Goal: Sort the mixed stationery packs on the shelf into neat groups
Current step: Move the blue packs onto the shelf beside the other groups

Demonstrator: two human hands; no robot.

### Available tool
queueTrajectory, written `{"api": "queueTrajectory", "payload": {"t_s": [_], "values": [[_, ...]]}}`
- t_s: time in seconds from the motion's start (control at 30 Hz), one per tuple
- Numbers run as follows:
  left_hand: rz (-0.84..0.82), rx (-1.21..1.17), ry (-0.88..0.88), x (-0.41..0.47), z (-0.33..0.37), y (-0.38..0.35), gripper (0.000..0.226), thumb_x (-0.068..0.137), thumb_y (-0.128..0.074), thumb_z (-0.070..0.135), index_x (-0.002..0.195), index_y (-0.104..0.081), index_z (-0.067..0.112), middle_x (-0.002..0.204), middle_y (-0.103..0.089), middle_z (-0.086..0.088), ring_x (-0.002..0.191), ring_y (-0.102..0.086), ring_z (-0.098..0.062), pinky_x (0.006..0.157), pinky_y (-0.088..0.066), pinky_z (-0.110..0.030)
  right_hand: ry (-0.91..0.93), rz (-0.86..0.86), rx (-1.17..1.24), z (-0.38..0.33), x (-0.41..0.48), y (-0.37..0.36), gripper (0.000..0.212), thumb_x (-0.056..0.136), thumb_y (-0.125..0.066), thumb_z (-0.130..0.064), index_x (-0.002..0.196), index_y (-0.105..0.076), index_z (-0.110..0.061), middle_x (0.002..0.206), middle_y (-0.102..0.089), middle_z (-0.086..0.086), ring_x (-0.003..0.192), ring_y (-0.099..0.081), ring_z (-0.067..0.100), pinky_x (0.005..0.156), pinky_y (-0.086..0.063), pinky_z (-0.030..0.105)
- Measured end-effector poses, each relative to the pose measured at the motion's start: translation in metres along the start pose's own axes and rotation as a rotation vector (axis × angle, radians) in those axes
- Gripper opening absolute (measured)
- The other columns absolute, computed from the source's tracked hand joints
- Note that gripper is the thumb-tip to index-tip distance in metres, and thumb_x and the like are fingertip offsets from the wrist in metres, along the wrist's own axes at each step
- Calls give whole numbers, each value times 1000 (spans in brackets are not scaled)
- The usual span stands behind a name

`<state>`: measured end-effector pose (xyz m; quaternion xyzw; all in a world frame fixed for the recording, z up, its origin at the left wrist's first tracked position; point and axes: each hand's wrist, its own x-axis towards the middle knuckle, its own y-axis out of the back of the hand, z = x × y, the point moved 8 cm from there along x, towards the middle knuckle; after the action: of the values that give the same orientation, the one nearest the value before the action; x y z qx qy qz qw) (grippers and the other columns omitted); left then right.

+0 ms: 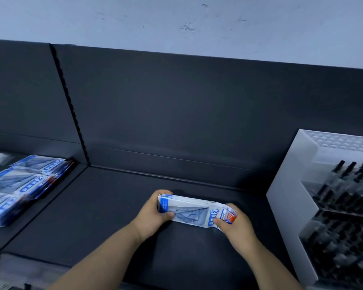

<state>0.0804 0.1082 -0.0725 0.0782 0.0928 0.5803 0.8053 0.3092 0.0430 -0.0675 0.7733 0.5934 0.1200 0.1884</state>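
The bundle of stationery packs [194, 211] stands on edge on the dark shelf [105, 216], probably so the pack edges can be squared into one even group. The bundle lies between both hands: the left hand [155, 212] is clamped on its left end, the right hand [236, 223] is clamped on its right end, thumbs on the near face. Left of the bundle, beyond the shelf divider, matching packs [23, 185] lie flat. Right of the bundle stands a white pen display rack [289, 195]
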Motion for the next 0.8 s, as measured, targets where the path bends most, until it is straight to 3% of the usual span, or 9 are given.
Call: {"api": "queueTrajectory", "payload": {"t_s": [0.13,0.23,0.37,0.43,0.5,0.6,0.67,0.8], "values": [[-43,42,18,-1,1,-13,51,84,-62,-3,120,-39,24,109,-60,6,102,-58,-5,86,-46,-14,-61,-40,38,5,-2,-11,28,78,-72,-6,97,-61,-25,87,-70,-10,77,-65,-1,67,-47,10],[43,68,20,-2,2,-9,50,86,-61,2,121,-37,28,111,-58,11,109,-56,-8,98,-44,-24,-59,2,12,2,1,-10,23,81,-68,-7,94,-59,-23,83,-66,-14,78,-63,5,68,-43,17],[65,21,70,-10,3,-10,72,88,-60,6,139,-19,35,119,-47,24,111,-46,4,98,-35,-17,-108,-46,-14,-2,3,-18,11,83,-65,-9,88,-59,-18,81,-65,-7,77,-62,13,63,-43,21],[168,-87,90,-12,-1,7,80,85,-62,5,142,-16,37,128,-43,21,116,-47,0,97,-37,-21,-165,-108,134,-8,1,-30,12,83,-64,-8,93,-63,-14,85,-70,-2,80,-65,15,69,-49,24],[259,-170,104,-18,-7,29,77,82,-65,2,138,-23,35,126,-52,9,108,-58,-7,91,-47,-25,-236,-208,363,-17,-6,-52,21,85,-64,-5,103,-64,-15,94,-73,2,90,-69,20,78,-55,35],[283,-165,93,-37,-16,66,65,80,-67,1,131,-36,26,116,-57,6,93,-63,1,76,-51,-19,-304,-382,496,-39,-21,-103,21,87,-62,-3,104,-61,-15,93,-74,9,87,-70,31,62,-57,37],[302,-159,95,-52,-22,94,66,74,-70,7,129,-39,27,117,-58,2,91,-63,3,74,-50,-18,-304,-421,463,-54,-31,-135,16,89,-60,-2,102,-61,-12,81,-74,12,71,-70,32,51,-53,31],[428,-166,89,-89,-33,175,66,67,-72,10,125,-44,27,118,-56,4,98,-62,-4,77,-50,-17,-320,-438,503,-92,-52,-208,17,89,-58,0,105,-60,-5,71,-72,16,56,-66,28,46,-52,28]]}}
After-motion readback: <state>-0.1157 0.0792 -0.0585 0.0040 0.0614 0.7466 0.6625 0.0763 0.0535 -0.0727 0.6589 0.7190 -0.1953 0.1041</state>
